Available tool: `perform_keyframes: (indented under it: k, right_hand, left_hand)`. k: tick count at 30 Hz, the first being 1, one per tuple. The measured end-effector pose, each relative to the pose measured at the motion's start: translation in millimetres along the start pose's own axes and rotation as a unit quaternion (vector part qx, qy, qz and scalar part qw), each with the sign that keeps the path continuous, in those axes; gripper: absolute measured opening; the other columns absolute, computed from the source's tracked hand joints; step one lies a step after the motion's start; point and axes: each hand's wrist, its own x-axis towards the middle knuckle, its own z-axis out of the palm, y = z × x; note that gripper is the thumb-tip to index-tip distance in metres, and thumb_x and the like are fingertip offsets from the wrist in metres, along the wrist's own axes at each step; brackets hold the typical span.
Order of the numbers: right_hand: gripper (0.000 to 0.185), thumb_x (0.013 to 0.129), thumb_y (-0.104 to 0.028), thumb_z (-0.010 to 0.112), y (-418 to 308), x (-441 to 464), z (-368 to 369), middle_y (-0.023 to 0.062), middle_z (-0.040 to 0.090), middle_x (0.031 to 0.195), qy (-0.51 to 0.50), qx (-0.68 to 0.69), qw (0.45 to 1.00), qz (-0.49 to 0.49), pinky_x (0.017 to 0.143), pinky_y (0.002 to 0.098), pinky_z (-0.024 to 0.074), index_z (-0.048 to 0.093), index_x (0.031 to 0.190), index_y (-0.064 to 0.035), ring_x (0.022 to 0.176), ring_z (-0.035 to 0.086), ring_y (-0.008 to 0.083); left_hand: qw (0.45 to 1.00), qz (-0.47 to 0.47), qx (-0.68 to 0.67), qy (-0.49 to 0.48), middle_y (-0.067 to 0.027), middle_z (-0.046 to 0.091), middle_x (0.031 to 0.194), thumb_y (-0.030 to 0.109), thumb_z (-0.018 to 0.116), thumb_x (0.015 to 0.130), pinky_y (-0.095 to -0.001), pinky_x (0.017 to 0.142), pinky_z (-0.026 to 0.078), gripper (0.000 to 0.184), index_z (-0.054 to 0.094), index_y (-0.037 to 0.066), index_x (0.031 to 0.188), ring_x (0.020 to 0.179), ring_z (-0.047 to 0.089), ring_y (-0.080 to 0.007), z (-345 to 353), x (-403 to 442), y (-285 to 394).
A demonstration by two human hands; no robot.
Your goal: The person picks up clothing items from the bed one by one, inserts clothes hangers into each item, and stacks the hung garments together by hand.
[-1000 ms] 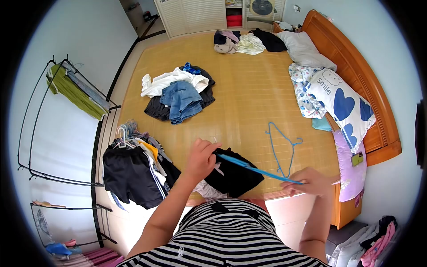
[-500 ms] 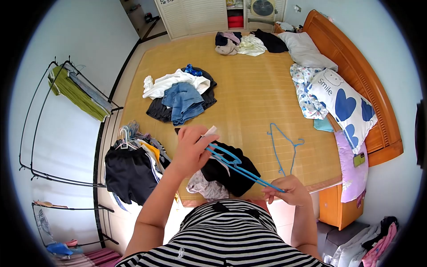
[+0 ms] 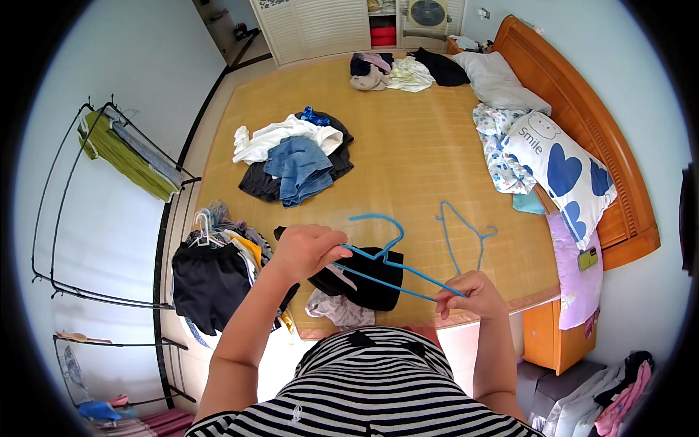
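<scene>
Both my hands hold a blue clothes hanger (image 3: 426, 279) across the front of the bed, its hook toward the far side. My left hand (image 3: 312, 251) is closed round its left end, along with a black garment (image 3: 371, 280) that hangs below and shows on both sides of the hand. My right hand (image 3: 473, 295) pinches the hanger's right end. Beneath the black garment lies a pale patterned cloth (image 3: 339, 309) at the bed's edge. A second blue hanger (image 3: 450, 237) lies on the mat beyond my right hand.
A heap with denim (image 3: 298, 167) and white clothes lies on the bed mat (image 3: 408, 146). Hung clothes (image 3: 211, 284) are bunched at its left edge. A black rack (image 3: 54, 218) stands left. Pillows (image 3: 561, 164) and a phone (image 3: 587, 258) lie right; more clothes (image 3: 411, 74) lie far back.
The hanger has turned so its hook and triangular outline show. My left hand has moved down and slightly left with the black garment; my right hand has risen a little.
</scene>
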Motion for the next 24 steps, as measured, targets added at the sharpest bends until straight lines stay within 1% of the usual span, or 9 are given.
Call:
perform_keyframes:
  k: [4, 7, 9, 10, 13, 15, 17, 21, 24]
  right_hand:
    - [0.031, 0.082, -0.019, 0.069, 32, 4, -19, 0.0158, 0.067, 0.078, -0.026, 0.043, 0.998, -0.044, 0.058, 0.0329, 0.0515, 0.066, 0.102, 0.0041, 0.064, 0.065, 0.0226]
    - [0.043, 0.089, -0.036, 0.057, 73, 13, -39, 0.0159, 0.067, 0.087, 0.015, 0.183, 0.976, -0.117, 0.063, 0.0365, 0.0512, 0.063, 0.108, 0.0013, 0.071, 0.065, 0.0249]
    - [0.051, 0.093, -0.045, 0.045, 93, 25, -53, 0.0153, 0.065, 0.099, 0.213, 0.509, 0.815, -0.178, 0.070, 0.0363, 0.0496, 0.056, 0.117, -0.0015, 0.081, 0.064, 0.0249]
    - [0.045, 0.094, -0.039, 0.048, 92, 32, -49, 0.0142, 0.063, 0.108, 0.280, 0.463, 0.821, -0.185, 0.074, 0.0336, 0.0480, 0.052, 0.121, -0.0026, 0.089, 0.062, 0.0225]
    - [0.042, 0.094, -0.031, 0.051, 172, 60, -76, 0.0133, 0.062, 0.110, 0.242, 0.388, 0.879, -0.131, 0.076, 0.0334, 0.0485, 0.048, 0.125, -0.0026, 0.094, 0.061, 0.0216]
    - [0.038, 0.091, -0.020, 0.057, 151, 82, -32, 0.0127, 0.061, 0.111, 0.263, 0.145, 0.954, -0.004, 0.083, 0.0333, 0.0477, 0.050, 0.123, -0.0015, 0.103, 0.058, 0.0215]
    - [0.038, 0.087, -0.015, 0.060, 154, 109, -9, 0.0136, 0.060, 0.113, 0.166, 0.061, 0.984, -0.017, 0.090, 0.0330, 0.0458, 0.053, 0.122, -0.0018, 0.110, 0.056, 0.0225]
    - [0.041, 0.081, -0.015, 0.065, 158, 140, 15, 0.0144, 0.060, 0.113, 0.136, -0.003, 0.991, 0.010, 0.092, 0.0309, 0.0442, 0.056, 0.119, -0.0021, 0.110, 0.055, 0.0217]
    - [0.044, 0.074, -0.020, 0.069, 166, 141, 16, 0.0157, 0.062, 0.107, 0.023, -0.286, 0.958, 0.023, 0.090, 0.0325, 0.0448, 0.059, 0.114, -0.0031, 0.103, 0.058, 0.0227]
  left_hand:
    - [0.999, -0.011, 0.037, -0.024, -0.0062, 0.059, 0.066, 0.028, 0.067, 0.080, -0.0351, 0.051, 0.044, 0.018, 0.064, 0.010, 0.083, 0.059, 0.058, -0.0276, -1, -3, 0]
    - [0.998, -0.041, 0.039, -0.004, -0.0055, 0.055, 0.060, 0.032, 0.066, 0.081, -0.0361, 0.048, 0.042, 0.022, 0.060, 0.011, 0.075, 0.056, 0.057, -0.0262, 1, -2, -2]
    - [0.998, -0.052, 0.031, 0.004, -0.0062, 0.055, 0.060, 0.031, 0.065, 0.082, -0.0366, 0.049, 0.042, 0.022, 0.060, 0.011, 0.075, 0.056, 0.057, -0.0269, 0, 0, 3]
    - [0.998, -0.064, 0.022, 0.015, -0.0070, 0.055, 0.060, 0.031, 0.064, 0.083, -0.0371, 0.049, 0.042, 0.022, 0.060, 0.011, 0.074, 0.056, 0.057, -0.0277, -1, 2, 6]
    - [0.995, -0.097, 0.009, 0.008, -0.0085, 0.057, 0.063, 0.029, 0.063, 0.084, -0.0375, 0.050, 0.043, 0.022, 0.062, 0.009, 0.075, 0.058, 0.057, -0.0292, -4, 6, 14]
    - [0.995, -0.101, -0.002, 0.002, -0.0092, 0.058, 0.064, 0.029, 0.063, 0.085, -0.0374, 0.051, 0.044, 0.022, 0.062, 0.009, 0.077, 0.059, 0.058, -0.0296, -5, 9, 21]
    - [0.994, -0.107, -0.013, -0.001, -0.0100, 0.059, 0.065, 0.028, 0.062, 0.086, -0.0374, 0.052, 0.044, 0.022, 0.063, 0.008, 0.078, 0.060, 0.058, -0.0301, -8, 12, 30]
    - [0.988, -0.141, -0.058, -0.008, -0.0134, 0.058, 0.066, 0.021, 0.060, 0.088, -0.0365, 0.054, 0.044, 0.019, 0.063, 0.004, 0.080, 0.062, 0.057, -0.0338, -20, 19, 52]
    - [0.986, -0.153, -0.065, 0.011, -0.0140, 0.058, 0.066, 0.022, 0.059, 0.089, -0.0356, 0.054, 0.043, 0.022, 0.062, 0.003, 0.080, 0.061, 0.057, -0.0339, -22, 16, 54]
